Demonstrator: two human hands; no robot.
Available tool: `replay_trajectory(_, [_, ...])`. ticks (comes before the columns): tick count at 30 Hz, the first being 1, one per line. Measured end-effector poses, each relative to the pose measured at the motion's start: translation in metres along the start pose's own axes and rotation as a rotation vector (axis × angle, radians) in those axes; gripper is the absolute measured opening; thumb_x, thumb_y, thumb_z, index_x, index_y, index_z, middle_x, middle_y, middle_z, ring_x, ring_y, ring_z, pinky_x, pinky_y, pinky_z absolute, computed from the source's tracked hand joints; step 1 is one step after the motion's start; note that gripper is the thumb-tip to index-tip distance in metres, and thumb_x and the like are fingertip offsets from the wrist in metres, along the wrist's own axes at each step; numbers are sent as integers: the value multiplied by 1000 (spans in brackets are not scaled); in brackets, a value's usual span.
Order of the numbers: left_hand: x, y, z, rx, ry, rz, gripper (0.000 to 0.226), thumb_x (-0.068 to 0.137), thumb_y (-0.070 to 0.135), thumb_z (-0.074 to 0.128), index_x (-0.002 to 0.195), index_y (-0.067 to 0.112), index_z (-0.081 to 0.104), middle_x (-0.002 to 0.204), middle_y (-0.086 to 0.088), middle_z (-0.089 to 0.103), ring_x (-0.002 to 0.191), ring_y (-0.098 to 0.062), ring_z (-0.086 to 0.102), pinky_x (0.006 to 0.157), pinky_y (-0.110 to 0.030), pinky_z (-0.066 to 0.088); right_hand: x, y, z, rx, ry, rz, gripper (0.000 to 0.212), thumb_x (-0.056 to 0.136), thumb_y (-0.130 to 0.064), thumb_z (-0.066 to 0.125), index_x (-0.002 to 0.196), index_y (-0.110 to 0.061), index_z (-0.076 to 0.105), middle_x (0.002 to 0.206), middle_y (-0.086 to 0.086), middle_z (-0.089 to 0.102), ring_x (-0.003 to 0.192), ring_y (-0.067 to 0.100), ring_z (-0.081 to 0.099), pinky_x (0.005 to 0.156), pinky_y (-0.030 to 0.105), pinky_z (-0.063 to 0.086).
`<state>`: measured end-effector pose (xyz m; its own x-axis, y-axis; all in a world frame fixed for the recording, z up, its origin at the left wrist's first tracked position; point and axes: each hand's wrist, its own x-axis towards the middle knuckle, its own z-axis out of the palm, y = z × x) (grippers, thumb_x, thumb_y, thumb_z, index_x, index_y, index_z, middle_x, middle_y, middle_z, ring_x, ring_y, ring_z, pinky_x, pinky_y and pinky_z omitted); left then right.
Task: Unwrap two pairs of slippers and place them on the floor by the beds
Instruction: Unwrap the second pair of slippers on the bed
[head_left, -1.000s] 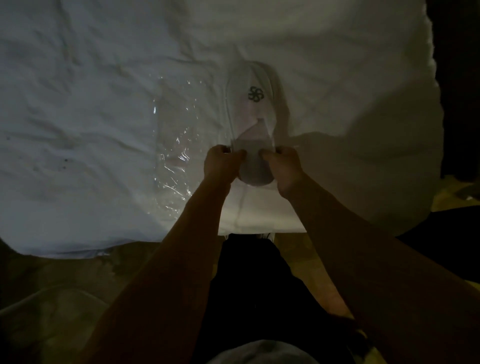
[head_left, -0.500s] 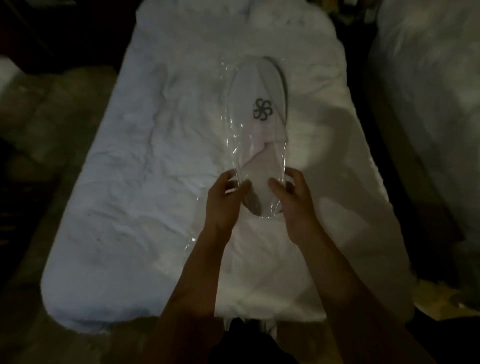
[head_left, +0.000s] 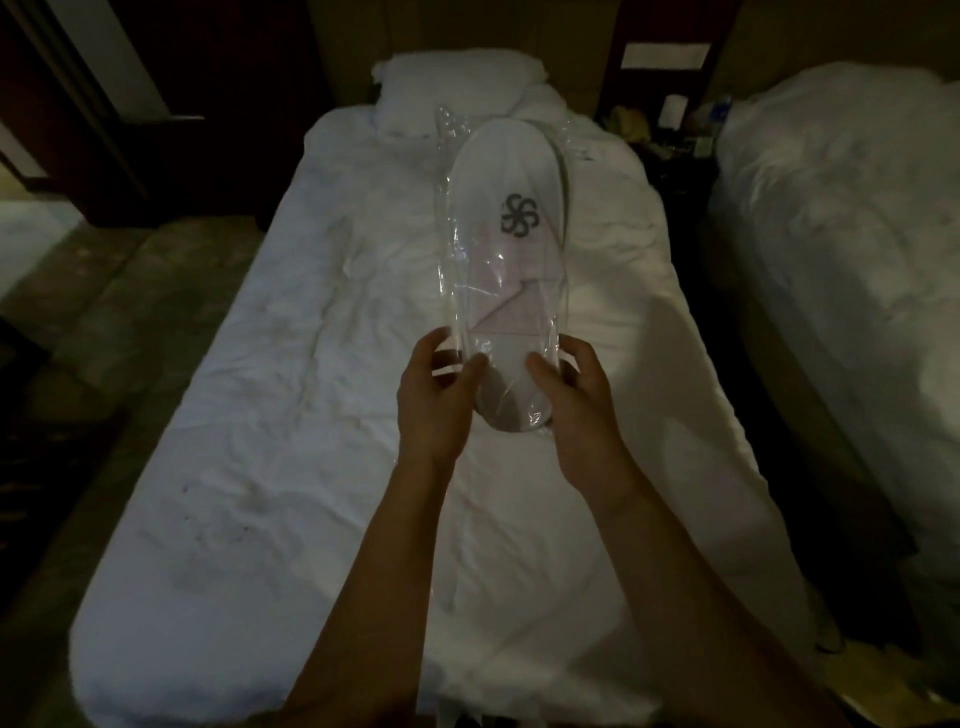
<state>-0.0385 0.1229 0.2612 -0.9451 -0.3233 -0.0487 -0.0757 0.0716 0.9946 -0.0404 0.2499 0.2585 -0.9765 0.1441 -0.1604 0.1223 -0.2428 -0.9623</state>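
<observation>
From the head camera, a white slipper (head_left: 506, 249) sealed in a clear wrapper (head_left: 451, 291) is held up over the near bed (head_left: 311, 415), toe pointing away toward the pillow (head_left: 457, 85). A dark flower-like logo (head_left: 518, 216) sits on its upper. Whether the wrapper holds one slipper or a stacked pair cannot be told.

The left hand (head_left: 434, 400) grips the heel end of the wrapper from the left side, thumb on top and fingers curled round its edge. The right hand (head_left: 574, 400) grips the same end from the right, thumb pressed on the plastic and fingers wrapped behind. Both forearms reach in from below the slipper.

The bed under the slipper carries a rumpled white duvet. To the right of that bed, across a dark gap, stands a second bed (head_left: 841, 260) with white bedding. Between the two heads is a dark nightstand (head_left: 670, 130) with small items too dim to identify. Left of the near bed lies patterned floor (head_left: 78, 322).
</observation>
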Motion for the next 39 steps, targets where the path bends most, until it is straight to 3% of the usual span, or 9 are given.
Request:
replay_trajectory(3, [-4, 5, 2, 91, 55, 51, 61, 87, 27, 68, 142, 22, 42, 124, 3, 56, 87, -2, 60, 64, -10, 48, -2, -3, -1, -11, 8, -5, 27, 89, -16, 65, 116, -21, 59, 98, 5, 70, 88, 20, 67, 76, 36, 54])
replay_trajectory(7, [-10, 12, 5, 144, 108, 130, 63, 86, 26, 69, 143, 21, 40, 131, -1, 52, 101, -13, 62, 83, -28, 55, -7, -7, 0, -29, 8, -38, 30, 90, -18, 64, 120, -21, 58, 107, 6, 70, 96, 21, 68, 81, 37, 56])
replay_trajectory(16, [-23, 39, 20, 202, 161, 285, 58, 86, 30, 68, 139, 28, 46, 134, 0, 40, 123, -14, 45, 97, -32, 48, -19, -39, 5, -94, 15, -241, 28, 91, -21, 64, 108, -41, 54, 110, -12, 64, 97, 5, 64, 69, 12, 53])
replay_trajectory(19, [-27, 52, 25, 241, 176, 310, 63, 87, 36, 66, 144, 30, 40, 141, -3, 33, 123, -7, 31, 96, -29, 42, -25, -54, 9, -153, 19, -343, 30, 89, -27, 65, 107, -46, 51, 112, -15, 62, 100, 2, 63, 73, 16, 56])
replay_trajectory(21, [-27, 64, 27, 189, 136, 296, 62, 88, 40, 63, 144, 33, 39, 137, -1, 33, 121, -9, 39, 92, -25, 47, -27, -66, 11, -170, 15, -395, 29, 88, -30, 67, 107, -45, 52, 111, -15, 62, 99, 2, 62, 68, 14, 54])
replay_trajectory(25, [-27, 92, 28, -25, -70, 198, 71, 80, 59, 57, 145, 38, 37, 127, 11, 47, 100, 5, 55, 61, 2, 45, -26, -83, 13, -205, -52, -486, 30, 87, -26, 68, 111, -39, 56, 110, -18, 64, 101, -5, 61, 71, 16, 54])
replay_trajectory(28, [-20, 106, 29, -109, -188, 243, 62, 73, 63, 64, 125, 30, 57, 112, 3, 67, 98, -8, 68, 70, -14, 54, -21, -87, 16, -375, -68, -602, 37, 83, -34, 68, 118, -31, 58, 115, -17, 62, 106, 1, 61, 84, 24, 55])
replay_trajectory(33, [2, 130, 19, -288, -239, 138, 25, 91, 25, 62, 106, 6, 67, 94, -19, 74, 88, -33, 73, 80, -51, 59, -13, -97, 13, -441, -105, -782, 32, 90, -34, 54, 117, -19, 62, 114, -10, 63, 110, 10, 59, 91, 31, 52])
replay_trajectory(39, [24, 136, 7, -313, -307, 86, 25, 90, 17, 62, 114, 12, 69, 108, -14, 74, 102, -30, 70, 96, -51, 52, -6, -104, 4, -747, -28, -984, 25, 91, -29, 51, 100, -12, 66, 101, -1, 60, 92, 13, 60, 73, 32, 54])
